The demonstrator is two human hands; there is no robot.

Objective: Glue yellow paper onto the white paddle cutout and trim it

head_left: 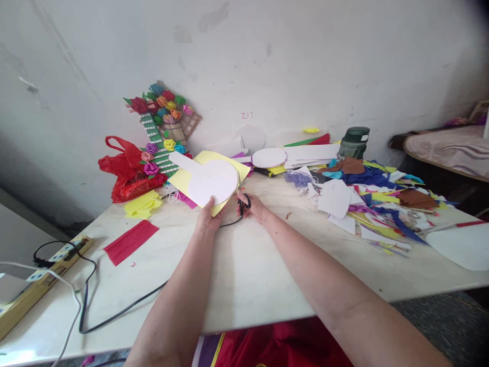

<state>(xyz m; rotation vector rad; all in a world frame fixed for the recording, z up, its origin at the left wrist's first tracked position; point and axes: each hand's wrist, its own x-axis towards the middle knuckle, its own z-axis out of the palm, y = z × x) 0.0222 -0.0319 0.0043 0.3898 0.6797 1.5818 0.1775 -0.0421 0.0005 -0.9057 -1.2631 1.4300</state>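
My left hand (209, 218) grips the lower edge of a white paddle-shaped card (214, 181), its thumb on top. Beneath the card lies a yellow sheet (179, 178), sticking out past it on several sides. The handle of the card points to the upper left. Black-handled scissors (243, 204) are in my right hand (255, 208), fingers closed round the loops. Their blades reach up at the right edge of the card and yellow sheet. Both hands are above the middle of the table, close together.
At the left stand a red plastic bag (124, 171) and a paper-flower decoration (166, 120). Red crepe paper (131, 242) and a power strip (57, 267) with cables lie in front. To the right are another paddle-shaped card (269, 158), a dark green flask (353, 143) and heaped paper scraps (382, 199).
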